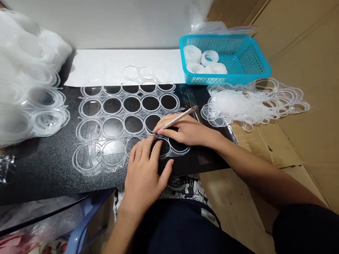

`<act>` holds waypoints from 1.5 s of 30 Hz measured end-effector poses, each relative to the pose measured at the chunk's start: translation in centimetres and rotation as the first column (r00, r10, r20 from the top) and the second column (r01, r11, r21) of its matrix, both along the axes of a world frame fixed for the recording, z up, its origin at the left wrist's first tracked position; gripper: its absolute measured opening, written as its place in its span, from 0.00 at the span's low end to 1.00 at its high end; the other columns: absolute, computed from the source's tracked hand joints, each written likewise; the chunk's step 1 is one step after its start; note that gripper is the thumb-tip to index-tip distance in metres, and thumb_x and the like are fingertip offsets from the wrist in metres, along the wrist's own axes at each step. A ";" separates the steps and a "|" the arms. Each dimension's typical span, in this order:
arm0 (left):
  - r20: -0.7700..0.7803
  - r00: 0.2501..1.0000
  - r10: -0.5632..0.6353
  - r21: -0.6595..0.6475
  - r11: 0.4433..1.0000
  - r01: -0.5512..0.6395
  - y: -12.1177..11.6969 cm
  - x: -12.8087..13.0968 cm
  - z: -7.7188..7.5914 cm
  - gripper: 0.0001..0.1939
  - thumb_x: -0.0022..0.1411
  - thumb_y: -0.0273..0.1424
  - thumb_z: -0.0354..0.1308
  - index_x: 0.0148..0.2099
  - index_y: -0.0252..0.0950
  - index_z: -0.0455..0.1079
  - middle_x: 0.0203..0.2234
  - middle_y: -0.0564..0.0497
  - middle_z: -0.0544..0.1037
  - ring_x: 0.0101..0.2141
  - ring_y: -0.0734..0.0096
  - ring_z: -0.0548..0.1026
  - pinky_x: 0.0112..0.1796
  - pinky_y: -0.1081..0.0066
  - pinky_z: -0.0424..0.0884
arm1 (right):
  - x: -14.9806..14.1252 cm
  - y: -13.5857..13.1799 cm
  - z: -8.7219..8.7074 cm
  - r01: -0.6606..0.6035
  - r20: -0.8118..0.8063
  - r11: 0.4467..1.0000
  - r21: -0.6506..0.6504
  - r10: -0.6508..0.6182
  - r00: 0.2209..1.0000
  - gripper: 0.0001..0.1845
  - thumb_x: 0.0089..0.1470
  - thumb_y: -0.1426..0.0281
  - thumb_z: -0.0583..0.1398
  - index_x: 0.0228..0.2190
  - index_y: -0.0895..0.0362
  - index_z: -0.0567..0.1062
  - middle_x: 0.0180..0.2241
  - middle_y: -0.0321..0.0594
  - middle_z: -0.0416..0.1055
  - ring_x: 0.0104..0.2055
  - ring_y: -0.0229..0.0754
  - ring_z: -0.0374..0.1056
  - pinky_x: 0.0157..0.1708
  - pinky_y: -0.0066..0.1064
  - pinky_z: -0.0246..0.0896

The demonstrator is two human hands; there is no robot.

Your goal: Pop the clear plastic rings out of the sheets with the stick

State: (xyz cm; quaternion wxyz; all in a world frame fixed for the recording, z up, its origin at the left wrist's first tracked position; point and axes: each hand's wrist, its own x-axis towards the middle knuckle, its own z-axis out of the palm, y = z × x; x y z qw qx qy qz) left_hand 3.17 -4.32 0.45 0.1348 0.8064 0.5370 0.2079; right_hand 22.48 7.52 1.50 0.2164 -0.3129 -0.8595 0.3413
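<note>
A clear plastic sheet with rows of joined rings (134, 124) lies flat on the black table top. My left hand (144, 170) rests on its near edge, palm down, fingers stretched and slightly spread, holding nothing. Just to the right and further in, my right hand (185, 131) is closed round a slim white pen-like tool (176, 119). The tool slants up to the right, and its lower tip meets the sheet by my fingertips; the tip is too small to make out. Both hands cover some of the rings.
A blue basket (228, 78) with several rolls of white rings (192, 54) stands at the back right. Before it lies a heap of loose clear rings (252, 103). Bulky stacked plastic sheets (7, 76) fill the left side. White paper (98, 68) lies behind; cardboard (320, 85) stands right.
</note>
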 end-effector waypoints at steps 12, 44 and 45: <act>0.011 1.000 -0.010 -0.040 0.999 0.011 0.2 -0.2 0.5 0.24 0.73 0.39 0.55 0.66 0.37 0.62 0.65 0.40 0.68 0.65 0.50 0.65 0.65 0.50 0.59 | -1.0 -0.9 -1.4 0.051 0.014 0.966 0.254 -0.056 0.998 0.15 0.71 0.67 0.55 0.48 0.54 0.81 0.49 0.41 0.82 0.47 0.47 0.76 0.50 0.42 0.65; 0.025 1.000 -0.016 0.023 1.000 0.015 -0.2 -0.2 0.1 0.23 0.73 0.37 0.55 0.65 0.35 0.63 0.63 0.40 0.70 0.63 0.51 0.67 0.66 0.49 0.60 | -0.2 -0.9 -0.4 0.070 -0.029 0.997 0.029 -0.069 0.997 0.13 0.69 0.67 0.58 0.43 0.54 0.83 0.46 0.39 0.83 0.49 0.43 0.77 0.54 0.39 0.66; 0.022 1.000 -0.015 0.023 1.000 0.014 -0.2 -0.1 0.1 0.23 0.73 0.37 0.55 0.65 0.35 0.63 0.64 0.39 0.70 0.63 0.50 0.67 0.66 0.49 0.59 | -0.2 -0.9 -0.5 0.029 -0.007 0.995 0.095 -0.029 1.000 0.13 0.70 0.67 0.57 0.44 0.54 0.82 0.46 0.40 0.83 0.49 0.43 0.76 0.53 0.39 0.65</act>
